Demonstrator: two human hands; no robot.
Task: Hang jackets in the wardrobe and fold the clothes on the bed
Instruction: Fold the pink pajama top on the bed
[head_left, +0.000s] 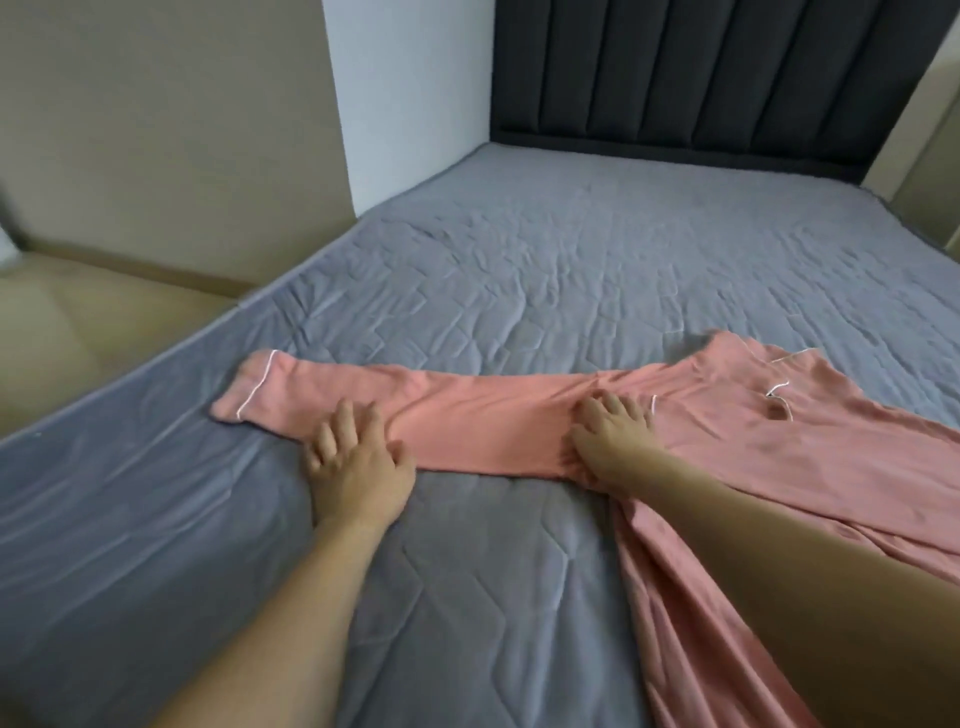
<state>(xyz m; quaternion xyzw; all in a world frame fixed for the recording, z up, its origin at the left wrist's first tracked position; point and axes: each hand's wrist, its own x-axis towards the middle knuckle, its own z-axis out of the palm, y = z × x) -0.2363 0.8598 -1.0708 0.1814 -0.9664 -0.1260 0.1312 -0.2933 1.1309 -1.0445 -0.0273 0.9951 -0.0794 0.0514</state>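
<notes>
A salmon-pink pyjama shirt with white piping (779, 447) lies spread on the grey quilted bed (597, 260). One long sleeve (457, 405) stretches out flat to the left, its cuff near the bed's left edge. My left hand (358, 462) rests flat on the sleeve's lower edge, fingers apart. My right hand (613, 436) presses flat where the sleeve meets the shirt body, fingers spread. Neither hand grips the cloth. My right forearm covers part of the shirt's body.
A dark padded headboard (701, 78) stands at the far end of the bed. A beige wall (156, 130) and beige floor (78, 322) lie to the left. White wall (405, 93) fills the corner beside the headboard.
</notes>
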